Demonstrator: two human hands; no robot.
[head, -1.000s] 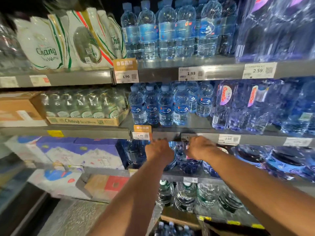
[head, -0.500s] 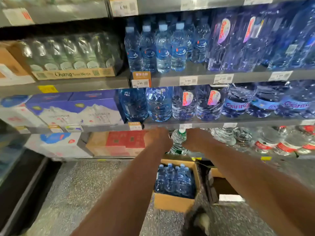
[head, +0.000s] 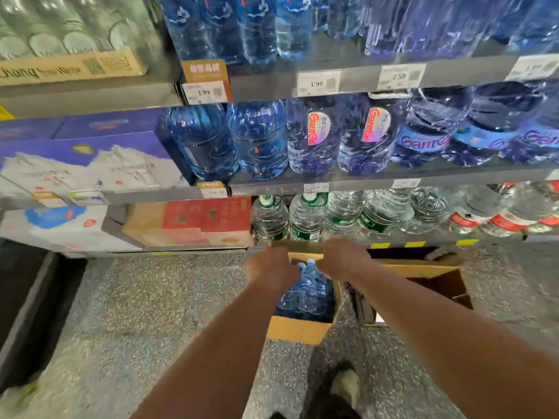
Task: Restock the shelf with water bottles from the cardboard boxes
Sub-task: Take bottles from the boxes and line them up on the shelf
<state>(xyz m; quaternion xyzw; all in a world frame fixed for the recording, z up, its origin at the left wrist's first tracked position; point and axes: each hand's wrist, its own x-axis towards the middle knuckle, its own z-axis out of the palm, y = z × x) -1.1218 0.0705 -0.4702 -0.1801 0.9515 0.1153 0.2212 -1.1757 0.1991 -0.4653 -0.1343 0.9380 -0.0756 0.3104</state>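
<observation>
Left hand: back faces the camera, fingers hidden; grip cannot be determined. Box: on the floor directly beneath both hands, filled with bottles; one bottle top shows between the hands. Right hand: fingers hidden, grip likewise undeterminable.

An open cardboard box sits on the floor at lower centre of the frame, packed with small blue water bottles standing caps up. Just right of it is a second cardboard box, open, its inside dark. Above them, across mid-frame, the grey shelf carries a row of large blue bottles.
</observation>
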